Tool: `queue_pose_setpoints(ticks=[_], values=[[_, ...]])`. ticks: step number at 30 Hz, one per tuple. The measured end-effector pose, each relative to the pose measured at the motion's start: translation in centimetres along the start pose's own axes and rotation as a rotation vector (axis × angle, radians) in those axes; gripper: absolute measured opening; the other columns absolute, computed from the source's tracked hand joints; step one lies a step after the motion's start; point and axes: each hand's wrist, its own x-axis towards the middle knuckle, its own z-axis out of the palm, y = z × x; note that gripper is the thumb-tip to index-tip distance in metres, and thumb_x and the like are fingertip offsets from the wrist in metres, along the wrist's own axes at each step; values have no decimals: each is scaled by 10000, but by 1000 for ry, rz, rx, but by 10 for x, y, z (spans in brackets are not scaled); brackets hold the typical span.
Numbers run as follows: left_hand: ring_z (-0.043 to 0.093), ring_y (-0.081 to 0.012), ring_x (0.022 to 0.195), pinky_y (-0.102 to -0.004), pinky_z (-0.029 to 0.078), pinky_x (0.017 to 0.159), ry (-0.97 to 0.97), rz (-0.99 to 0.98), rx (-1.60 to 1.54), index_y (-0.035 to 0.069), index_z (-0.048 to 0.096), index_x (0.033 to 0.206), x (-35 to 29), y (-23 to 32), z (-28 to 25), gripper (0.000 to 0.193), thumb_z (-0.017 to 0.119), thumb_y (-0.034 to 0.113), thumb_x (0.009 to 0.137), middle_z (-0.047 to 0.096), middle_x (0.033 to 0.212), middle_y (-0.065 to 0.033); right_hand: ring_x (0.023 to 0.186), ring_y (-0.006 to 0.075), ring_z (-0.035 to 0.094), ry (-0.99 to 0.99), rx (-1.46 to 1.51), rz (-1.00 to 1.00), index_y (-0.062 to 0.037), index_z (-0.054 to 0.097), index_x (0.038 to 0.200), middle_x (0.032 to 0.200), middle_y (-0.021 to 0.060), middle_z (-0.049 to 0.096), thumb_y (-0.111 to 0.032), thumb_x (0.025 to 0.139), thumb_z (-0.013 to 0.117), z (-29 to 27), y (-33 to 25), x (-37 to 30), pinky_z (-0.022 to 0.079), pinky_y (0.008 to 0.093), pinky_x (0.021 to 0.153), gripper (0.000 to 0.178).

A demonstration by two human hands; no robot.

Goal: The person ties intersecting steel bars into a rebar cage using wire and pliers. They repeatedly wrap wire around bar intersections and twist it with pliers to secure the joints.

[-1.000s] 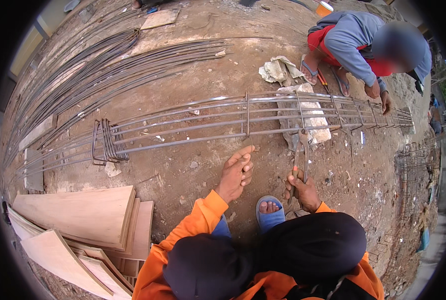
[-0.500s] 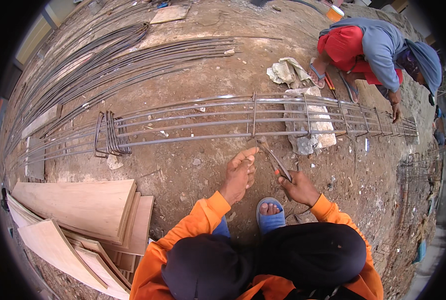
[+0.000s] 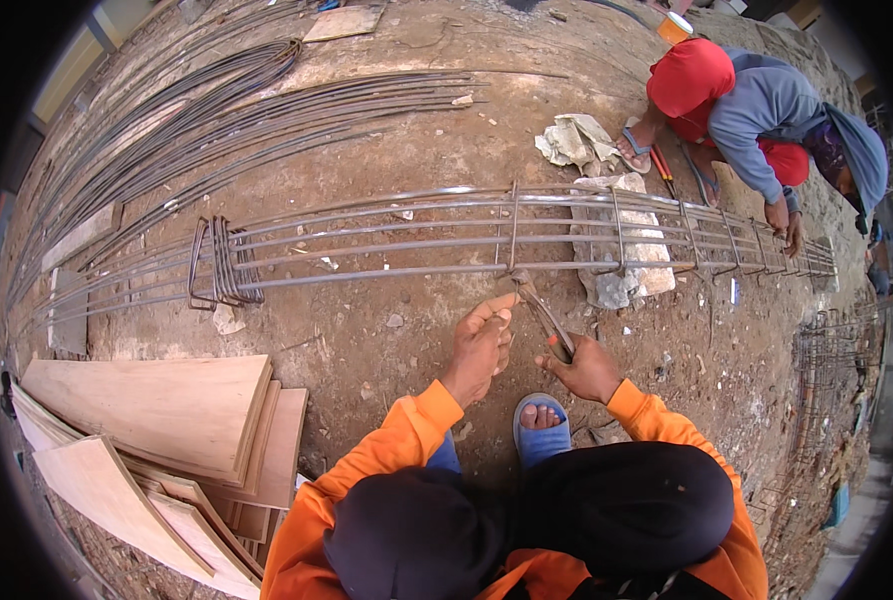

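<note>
A long rebar cage (image 3: 366,272) lies across the ground in front of me, its bars running through square stirrups. My right hand (image 3: 584,370) is wrapped around the handles of a pair of pincers (image 3: 546,318). The jaws meet the cage's near bar, where an upright stirrup (image 3: 513,228) crosses it. Just left of the jaws, my left hand (image 3: 476,352) pinches what looks like a thin tie wire (image 3: 516,288), barely visible below the bar. Several loose stirrups (image 3: 224,265) hang bunched at the cage's left part.
A co-worker (image 3: 766,110) bends over the cage's right end. A pale stone block (image 3: 626,240) lies beneath the cage. Plywood sheets (image 3: 156,410) are stacked at lower left; long loose rebars (image 3: 296,125) spread behind. Red-handled cutters (image 3: 661,165) lie near the co-worker's feet.
The pincers' jaws have come up against the near bar and their handles look closer together. My left hand has hardly moved. Both of the co-worker's hands now show at the cage.
</note>
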Motion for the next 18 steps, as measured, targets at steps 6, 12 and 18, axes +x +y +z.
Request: queue_pose_setpoints(ticks=[6,12,18], values=[[382,-30,538,-209,349,465,-68,-67,298,69,597,1306,-4,-1,-12,293,523,207,1058,439,714,67,670,179,640,-107,492,9,36,671,1122,773,108,662,-361,970,698,18,30,-17,529,355,657,427],[599,-92,825,-250,477,630,-221,9,231,68,655,1109,-13,-8,-50,216,538,244,1066,657,869,-15,991,330,665,374,11,-207,55,567,1319,1072,221,652,-404,1006,620,-32,30,-15,513,433,870,558],[648,-113,865,-265,522,770,-144,136,237,52,656,1077,-14,24,-29,166,672,196,996,695,911,-26,1145,443,579,538,-441,-399,81,386,1463,1210,274,586,-387,995,622,-58,-22,20,460,478,1007,703]])
